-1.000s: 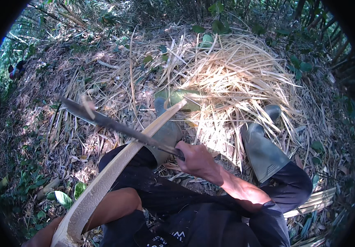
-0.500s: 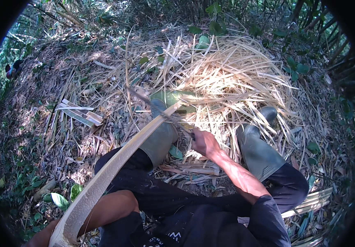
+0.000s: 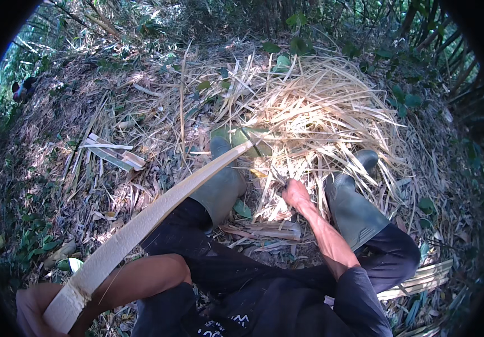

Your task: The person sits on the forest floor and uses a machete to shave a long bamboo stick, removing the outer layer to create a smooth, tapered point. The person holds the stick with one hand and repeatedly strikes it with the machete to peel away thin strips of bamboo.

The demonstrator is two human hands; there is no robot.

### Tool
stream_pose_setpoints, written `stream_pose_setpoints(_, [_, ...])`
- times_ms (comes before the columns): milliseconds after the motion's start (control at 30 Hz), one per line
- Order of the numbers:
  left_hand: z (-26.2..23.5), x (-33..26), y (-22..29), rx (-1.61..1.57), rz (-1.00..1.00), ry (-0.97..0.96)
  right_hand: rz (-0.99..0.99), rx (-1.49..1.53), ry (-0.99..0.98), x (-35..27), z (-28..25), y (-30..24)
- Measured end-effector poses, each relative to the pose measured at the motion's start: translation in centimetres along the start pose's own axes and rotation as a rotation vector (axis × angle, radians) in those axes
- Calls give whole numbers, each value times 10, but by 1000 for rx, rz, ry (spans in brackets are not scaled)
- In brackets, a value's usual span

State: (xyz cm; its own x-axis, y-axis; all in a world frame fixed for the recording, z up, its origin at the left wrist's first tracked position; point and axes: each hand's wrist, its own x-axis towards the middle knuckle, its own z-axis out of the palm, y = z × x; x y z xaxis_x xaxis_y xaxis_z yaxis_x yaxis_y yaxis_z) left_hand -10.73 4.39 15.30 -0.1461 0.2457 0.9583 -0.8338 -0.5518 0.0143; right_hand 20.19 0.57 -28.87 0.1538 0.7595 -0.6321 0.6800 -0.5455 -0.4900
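Note:
A long split bamboo strip [image 3: 157,211], pale on its upper face, slants from the lower left to the middle of the head view. My left hand [image 3: 32,310] is wrapped round its near end, partly hidden behind the strip. The strip's far end lies over my left boot [image 3: 222,188] and reaches the edge of a pile of shavings. My right hand [image 3: 297,195] is closed on the handle of a long-bladed knife [image 3: 278,177], just right of the strip's far end. The blade is blurred and points away from me, its tip hard to make out.
Thin bamboo shavings [image 3: 326,106] are heaped beyond and between my boots. Several short split pieces [image 3: 113,153] lie at left on leaf litter. More long strips [image 3: 418,281] lie by my right knee. Bamboo stems and undergrowth stand at the far edge.
My right hand has moved right and a little nearer, and the knife has swung from across the strip to its right side. The strip's near end has shifted left, and my left hand now shows.

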Motion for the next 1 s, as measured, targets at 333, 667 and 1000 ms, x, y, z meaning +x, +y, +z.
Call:
stream_pose_setpoints(333, [16,-8,5,509,-154,56,-868,344,230,-184,-41,-173])
stream_pose_setpoints(667, [19,-10,13,554,-117,13,-528,211,181,-140,-15,-111])
stream_pose_setpoints(1000, [21,-6,10,541,-152,72,-543,236,212,-144,-4,-106])
